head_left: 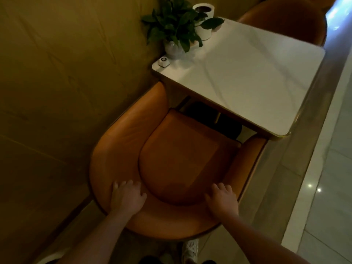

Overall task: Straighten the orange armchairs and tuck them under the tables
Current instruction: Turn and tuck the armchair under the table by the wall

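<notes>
An orange armchair [181, 159] stands directly below me, its open front facing a white marble-topped table [247, 77]. Its seat's front edge sits just under the table's near edge, and both armrest tips reach the tabletop. My left hand [126, 197] grips the curved backrest at its left. My right hand [222, 200] grips the same backrest at its right. A second orange armchair [289, 18] stands at the table's far side, partly hidden by the tabletop.
A tan wall [66, 82] runs close along the chair's left. On the table's far corner stand a leafy plant in a pot [175, 27], a white cylinder holder [204, 21] and a small call button [163, 61]. A glossy tiled aisle [327, 168] lies right.
</notes>
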Demonstrator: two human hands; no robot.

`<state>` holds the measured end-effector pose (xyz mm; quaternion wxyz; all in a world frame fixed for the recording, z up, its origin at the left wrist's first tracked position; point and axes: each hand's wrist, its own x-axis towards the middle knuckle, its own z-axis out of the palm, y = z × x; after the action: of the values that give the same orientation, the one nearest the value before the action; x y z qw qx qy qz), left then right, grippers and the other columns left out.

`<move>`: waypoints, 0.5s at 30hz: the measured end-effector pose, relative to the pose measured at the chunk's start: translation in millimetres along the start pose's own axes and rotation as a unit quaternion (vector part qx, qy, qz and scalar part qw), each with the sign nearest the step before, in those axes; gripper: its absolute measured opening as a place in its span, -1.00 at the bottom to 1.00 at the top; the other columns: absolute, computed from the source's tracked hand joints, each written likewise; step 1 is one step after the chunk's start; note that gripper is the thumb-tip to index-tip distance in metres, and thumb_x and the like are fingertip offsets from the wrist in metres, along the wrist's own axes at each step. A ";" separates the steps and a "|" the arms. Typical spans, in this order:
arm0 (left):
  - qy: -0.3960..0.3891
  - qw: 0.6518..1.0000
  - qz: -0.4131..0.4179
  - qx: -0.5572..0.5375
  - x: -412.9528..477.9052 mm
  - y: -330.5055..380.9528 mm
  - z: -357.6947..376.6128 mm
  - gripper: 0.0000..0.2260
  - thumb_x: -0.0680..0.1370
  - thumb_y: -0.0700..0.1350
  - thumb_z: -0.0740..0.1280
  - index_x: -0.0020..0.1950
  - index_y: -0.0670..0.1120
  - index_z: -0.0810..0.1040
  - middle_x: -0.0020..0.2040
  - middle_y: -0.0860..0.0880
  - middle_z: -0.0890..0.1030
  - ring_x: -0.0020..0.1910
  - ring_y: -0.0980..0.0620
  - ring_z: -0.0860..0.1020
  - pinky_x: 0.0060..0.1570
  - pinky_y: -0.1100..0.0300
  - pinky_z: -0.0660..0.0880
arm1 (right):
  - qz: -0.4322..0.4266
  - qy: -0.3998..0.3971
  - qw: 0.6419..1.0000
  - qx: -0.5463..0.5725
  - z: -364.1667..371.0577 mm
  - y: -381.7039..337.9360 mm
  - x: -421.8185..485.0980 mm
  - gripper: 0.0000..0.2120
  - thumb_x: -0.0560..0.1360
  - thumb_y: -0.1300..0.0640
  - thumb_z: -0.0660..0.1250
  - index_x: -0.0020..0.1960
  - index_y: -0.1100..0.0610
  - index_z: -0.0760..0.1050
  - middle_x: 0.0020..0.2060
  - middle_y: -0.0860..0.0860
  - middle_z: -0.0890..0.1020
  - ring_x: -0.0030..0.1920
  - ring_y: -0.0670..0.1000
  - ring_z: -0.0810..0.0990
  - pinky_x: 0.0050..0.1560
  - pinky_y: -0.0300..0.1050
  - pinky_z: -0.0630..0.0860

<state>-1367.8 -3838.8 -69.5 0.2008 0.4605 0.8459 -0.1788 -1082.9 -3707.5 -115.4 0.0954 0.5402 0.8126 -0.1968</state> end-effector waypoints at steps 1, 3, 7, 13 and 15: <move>-0.006 1.000 0.009 0.005 0.9 -2.4 0.1 -0.57 0.61 0.20 0.09 0.37 0.05 0.48 0.32 -0.01 0.52 0.32 -0.04 0.43 0.47 -0.15 0.08 | -0.001 -0.007 1.000 -0.015 2.5 1.9 -2.6 -0.65 0.59 -0.14 0.15 0.25 0.02 0.48 0.18 0.01 0.53 0.24 0.13 0.42 0.26 0.04 0.37; -0.014 0.999 0.030 0.016 3.2 -7.4 -1.3 -0.58 0.60 0.20 0.09 0.35 0.07 0.50 0.30 -0.01 0.53 0.32 -0.04 0.44 0.49 -0.19 0.02 | 0.005 -0.007 0.999 -0.039 8.1 5.9 -11.4 -0.64 0.58 -0.13 0.17 0.26 0.03 0.51 0.20 0.03 0.54 0.30 0.15 0.41 0.40 0.11 0.25; -0.009 0.998 0.049 0.046 13.9 -31.4 -8.9 -0.58 0.56 0.23 0.09 0.27 0.11 0.55 0.23 0.02 0.56 0.30 -0.03 0.43 0.46 -0.30 -0.06 | 0.054 -0.018 0.998 -0.040 17.2 -4.3 -28.3 -0.64 0.58 -0.14 0.14 0.28 -0.04 0.49 0.42 -0.02 0.41 0.53 0.09 0.16 0.52 0.26 -0.03; -0.053 0.991 0.069 0.102 59.6 -69.9 -24.7 -0.54 0.56 0.25 0.10 0.36 0.11 0.50 0.43 -0.05 0.39 0.49 -0.13 0.19 0.40 -0.45 -0.12 | 0.158 -0.004 0.987 0.028 26.8 -41.0 -31.5 -0.53 0.55 -0.18 0.21 0.40 -0.02 0.39 0.59 0.05 0.12 0.60 0.11 -0.09 0.55 0.26 -0.20; -0.049 0.989 0.086 0.108 78.9 -84.1 -28.5 -0.53 0.56 0.25 0.12 0.39 0.10 0.48 0.46 -0.06 0.36 0.51 -0.15 0.16 0.42 -0.41 -0.06 | 0.196 0.011 0.979 0.050 28.5 -56.2 -32.5 -0.48 0.53 -0.18 0.25 0.44 -0.01 0.35 0.60 0.06 0.09 0.60 0.12 -0.11 0.55 0.23 -0.18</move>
<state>-1483.4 -3812.2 -75.1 0.2057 0.5416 0.7678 -0.2735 -1123.1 -3765.9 -117.1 0.0962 0.6951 0.6811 -0.2090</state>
